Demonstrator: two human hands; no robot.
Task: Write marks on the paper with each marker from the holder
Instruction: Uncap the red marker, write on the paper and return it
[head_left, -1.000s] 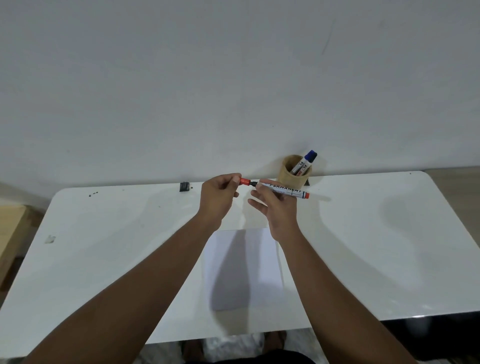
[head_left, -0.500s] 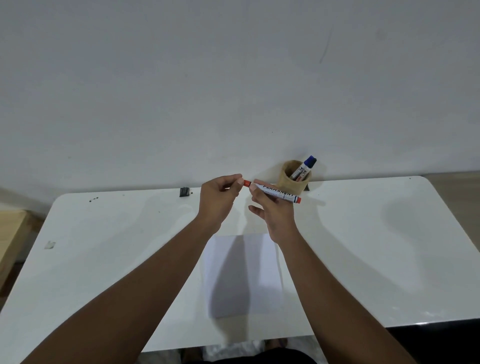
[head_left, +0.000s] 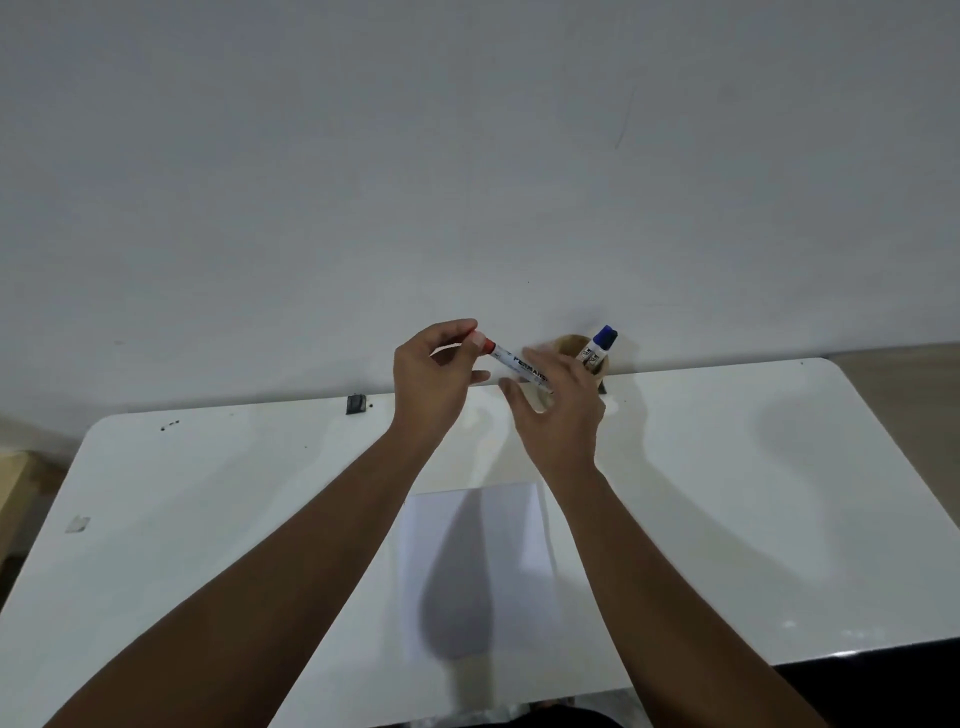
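Note:
A white marker with a red cap is held tilted above the far edge of the table. My left hand pinches its red cap end. My right hand is just right of it, blurred, fingers spread and thumb off the barrel; the marker's rear end is hidden behind its fingers. A brown round holder stands behind my right hand by the wall, with a blue-capped marker leaning in it. The white paper lies near the front edge, under my forearms, with no marks that I can see.
The white table has rounded corners and meets the grey wall at the back. A small black object lies at the back edge, left of my hands. A bit of tape sticks at the left.
The red cap, off the tip a second ago, now sits on the marker. The marker has tilted, cap end up. My right hand has loosened and spread its fingers.

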